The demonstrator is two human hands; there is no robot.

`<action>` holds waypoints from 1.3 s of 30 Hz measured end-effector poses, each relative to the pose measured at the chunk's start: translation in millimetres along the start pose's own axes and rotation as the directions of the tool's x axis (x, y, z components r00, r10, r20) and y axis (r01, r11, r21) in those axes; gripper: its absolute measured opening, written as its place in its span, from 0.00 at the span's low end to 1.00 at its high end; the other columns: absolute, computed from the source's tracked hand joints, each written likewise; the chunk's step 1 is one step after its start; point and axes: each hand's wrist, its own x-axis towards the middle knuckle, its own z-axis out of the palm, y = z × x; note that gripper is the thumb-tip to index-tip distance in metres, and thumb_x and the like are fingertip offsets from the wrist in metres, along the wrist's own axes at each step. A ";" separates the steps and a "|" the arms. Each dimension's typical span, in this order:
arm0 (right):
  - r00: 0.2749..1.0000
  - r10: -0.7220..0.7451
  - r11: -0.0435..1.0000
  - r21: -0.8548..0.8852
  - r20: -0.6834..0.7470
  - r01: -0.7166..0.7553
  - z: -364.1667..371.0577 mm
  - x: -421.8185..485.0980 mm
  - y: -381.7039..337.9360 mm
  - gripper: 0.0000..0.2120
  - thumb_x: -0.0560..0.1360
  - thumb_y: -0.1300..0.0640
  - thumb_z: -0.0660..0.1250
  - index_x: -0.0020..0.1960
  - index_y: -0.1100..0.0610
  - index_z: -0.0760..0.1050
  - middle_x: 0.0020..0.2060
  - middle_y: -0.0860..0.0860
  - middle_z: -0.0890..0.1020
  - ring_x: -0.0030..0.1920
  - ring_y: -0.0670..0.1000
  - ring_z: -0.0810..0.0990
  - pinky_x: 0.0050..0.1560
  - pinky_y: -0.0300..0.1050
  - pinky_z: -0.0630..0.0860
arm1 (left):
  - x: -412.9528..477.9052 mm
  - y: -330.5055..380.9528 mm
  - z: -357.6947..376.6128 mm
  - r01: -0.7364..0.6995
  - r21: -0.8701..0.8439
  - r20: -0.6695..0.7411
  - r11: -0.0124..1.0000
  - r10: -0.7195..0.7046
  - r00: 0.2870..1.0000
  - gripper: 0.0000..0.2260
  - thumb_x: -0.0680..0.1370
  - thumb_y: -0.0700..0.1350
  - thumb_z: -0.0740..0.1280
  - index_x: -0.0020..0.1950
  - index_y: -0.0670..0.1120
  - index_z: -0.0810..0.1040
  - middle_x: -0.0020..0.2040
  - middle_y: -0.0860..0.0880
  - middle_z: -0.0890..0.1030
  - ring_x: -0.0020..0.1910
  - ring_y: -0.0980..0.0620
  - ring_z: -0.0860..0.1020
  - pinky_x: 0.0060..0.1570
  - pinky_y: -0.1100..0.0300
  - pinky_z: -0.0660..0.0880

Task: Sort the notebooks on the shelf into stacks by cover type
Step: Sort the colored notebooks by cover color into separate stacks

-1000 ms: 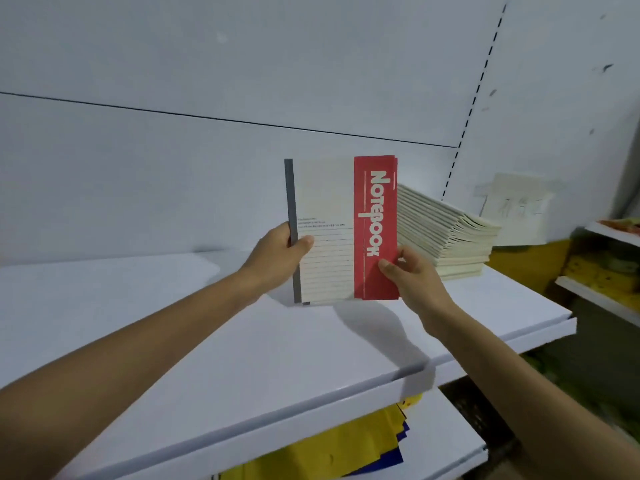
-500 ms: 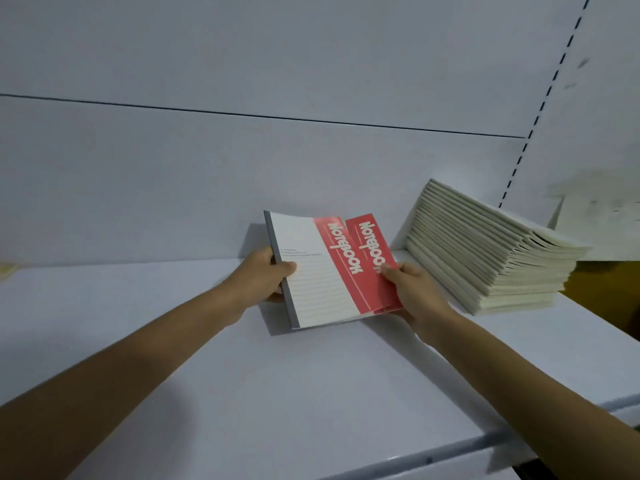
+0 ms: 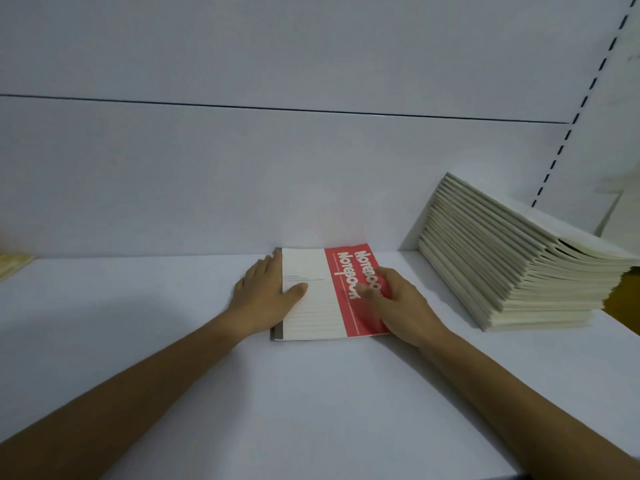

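Note:
Two notebooks with cream lined covers, grey spines and red "Notebook" bands lie flat on the white shelf, one on the other and slightly offset, close to the back wall. My left hand lies along their spine edge, fingers straight on the shelf and thumb resting on the cream cover. My right hand rests on the red band, fingers spread over the lettering. A tall, slanted stack of cream notebooks stands to the right, apart from both hands.
The white back panel rises right behind the notebooks. A perforated upright runs down at the right behind the cream stack. A yellowish item pokes in at the far left edge of the shelf.
The two red-banded notebooks went from upright in the air down and back onto the shelf, where they now lie flat. Both hands went down with them and flattened.

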 end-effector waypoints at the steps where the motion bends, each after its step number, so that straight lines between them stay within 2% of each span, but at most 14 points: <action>1: 1.000 -0.007 1.000 0.017 -0.004 0.007 -0.6 0.2 1.5 0.21 0.77 0.41 0.61 0.65 0.49 0.68 0.59 0.46 0.79 0.56 0.51 0.80 0.61 0.56 0.74 | -3.0 1.9 -1.6 -0.006 -0.041 0.026 0.999 0.007 1.000 0.35 0.71 0.70 0.57 0.73 0.53 0.60 0.69 0.51 0.70 0.68 0.49 0.69 0.64 0.45 0.69; 3: 1.000 -0.021 0.999 0.048 -0.014 0.022 -0.1 0.5 2.4 0.22 0.76 0.38 0.60 0.65 0.48 0.68 0.59 0.46 0.79 0.55 0.50 0.80 0.60 0.57 0.74 | -13.8 8.7 -5.4 -0.014 -0.132 0.077 0.991 0.024 0.997 0.42 0.67 0.77 0.54 0.74 0.56 0.59 0.73 0.54 0.65 0.71 0.51 0.65 0.67 0.45 0.67; 4: 0.999 -0.033 0.998 0.059 -0.032 0.035 1.2 1.2 3.7 0.23 0.74 0.36 0.61 0.65 0.47 0.68 0.59 0.46 0.79 0.55 0.50 0.80 0.59 0.57 0.75 | -20.6 13.2 -7.4 -0.013 -0.154 0.122 0.988 0.032 0.992 0.44 0.65 0.77 0.57 0.75 0.56 0.58 0.74 0.55 0.61 0.74 0.52 0.61 0.71 0.47 0.62; 6: 0.995 -0.052 0.994 0.092 -0.085 0.060 4.8 5.3 10.0 0.29 0.69 0.32 0.60 0.65 0.45 0.68 0.61 0.46 0.78 0.56 0.50 0.80 0.58 0.58 0.76 | -35.6 23.7 -11.0 -0.052 -0.044 0.233 0.998 0.061 0.971 0.46 0.62 0.75 0.62 0.76 0.56 0.57 0.77 0.55 0.54 0.76 0.55 0.52 0.75 0.50 0.52; 8: 0.992 -0.068 0.990 0.118 -0.106 0.080 7.9 9.1 15.8 0.31 0.66 0.31 0.59 0.65 0.44 0.68 0.62 0.46 0.76 0.56 0.50 0.79 0.56 0.58 0.76 | -43.0 29.6 -7.5 -0.127 0.128 0.297 0.984 0.084 0.951 0.48 0.59 0.76 0.61 0.76 0.59 0.56 0.78 0.54 0.48 0.77 0.54 0.44 0.75 0.50 0.43; 11: 0.989 -0.075 0.981 0.168 -0.126 0.096 6.8 6.0 15.1 0.30 0.65 0.33 0.60 0.64 0.44 0.69 0.62 0.46 0.75 0.54 0.49 0.80 0.54 0.56 0.78 | -40.9 28.2 3.6 -0.123 0.169 0.263 0.978 0.075 0.962 0.47 0.58 0.75 0.59 0.75 0.60 0.56 0.79 0.53 0.46 0.77 0.53 0.42 0.74 0.49 0.40; 16: 0.991 -0.065 0.978 0.192 -0.115 0.086 6.5 2.4 13.5 0.26 0.72 0.39 0.63 0.67 0.47 0.68 0.65 0.47 0.73 0.55 0.48 0.79 0.53 0.53 0.79 | -47.2 25.9 8.2 -0.165 0.033 0.129 0.986 0.159 0.979 0.44 0.59 0.74 0.68 0.71 0.59 0.66 0.78 0.55 0.53 0.76 0.57 0.51 0.73 0.57 0.52; 22: 0.990 -0.062 0.986 0.147 -0.126 0.080 6.8 3.5 13.4 0.20 0.76 0.47 0.63 0.66 0.49 0.68 0.64 0.48 0.73 0.56 0.49 0.79 0.56 0.53 0.77 | -52.2 27.8 5.7 -0.162 -0.031 0.071 0.986 0.164 0.984 0.38 0.58 0.70 0.68 0.67 0.59 0.71 0.76 0.61 0.58 0.74 0.59 0.58 0.70 0.60 0.60; 26: 0.991 -0.096 0.995 0.002 -0.088 0.096 7.7 1.0 10.8 0.17 0.78 0.51 0.62 0.65 0.52 0.69 0.62 0.50 0.74 0.56 0.51 0.77 0.58 0.51 0.76 | -57.7 27.5 6.0 -0.176 -0.027 -0.027 0.984 0.175 0.984 0.33 0.60 0.70 0.72 0.60 0.56 0.78 0.68 0.59 0.73 0.64 0.59 0.72 0.62 0.64 0.68; 29: 0.988 -0.138 0.980 -0.154 -0.076 0.125 7.0 -2.3 7.9 0.14 0.78 0.52 0.63 0.62 0.53 0.73 0.59 0.51 0.76 0.53 0.52 0.78 0.57 0.49 0.76 | -60.5 32.0 7.5 -0.152 -0.020 -0.031 0.988 0.151 0.988 0.27 0.64 0.62 0.74 0.60 0.55 0.79 0.66 0.58 0.74 0.62 0.60 0.73 0.61 0.64 0.69; 32: 0.961 -0.255 0.912 -0.356 -0.104 0.203 7.2 -7.9 2.2 0.15 0.77 0.52 0.63 0.62 0.54 0.74 0.60 0.52 0.76 0.57 0.53 0.75 0.61 0.49 0.71 | -69.2 35.0 8.7 -0.137 0.003 -0.108 0.991 0.136 0.985 0.30 0.66 0.61 0.75 0.65 0.53 0.75 0.68 0.57 0.72 0.65 0.57 0.70 0.65 0.61 0.67; 35: 0.909 -0.411 0.836 -0.427 -0.071 0.345 9.7 -24.1 -15.2 0.15 0.78 0.51 0.62 0.63 0.51 0.73 0.61 0.50 0.76 0.59 0.51 0.74 0.62 0.46 0.66 | -92.6 27.8 0.5 -0.120 0.010 -0.174 0.993 0.120 0.977 0.31 0.66 0.69 0.67 0.63 0.53 0.76 0.63 0.58 0.75 0.61 0.58 0.73 0.61 0.60 0.70; 37: 0.869 -0.495 0.793 -0.405 0.007 0.455 14.8 -36.4 -32.3 0.14 0.79 0.52 0.60 0.63 0.51 0.73 0.59 0.49 0.78 0.57 0.52 0.76 0.59 0.47 0.69 | -111.0 17.5 -12.6 -0.107 -0.041 -0.240 0.993 0.094 0.966 0.27 0.68 0.67 0.64 0.59 0.52 0.79 0.57 0.57 0.80 0.55 0.59 0.77 0.57 0.59 0.74; 39: 0.836 -0.545 0.775 -0.343 0.064 0.531 25.1 -49.6 -54.0 0.14 0.79 0.51 0.60 0.63 0.52 0.73 0.56 0.50 0.80 0.55 0.52 0.78 0.57 0.49 0.72 | -129.2 3.8 -29.8 -0.061 -0.134 -0.322 0.989 0.014 0.947 0.16 0.72 0.58 0.68 0.55 0.51 0.81 0.50 0.56 0.82 0.48 0.60 0.79 0.51 0.63 0.76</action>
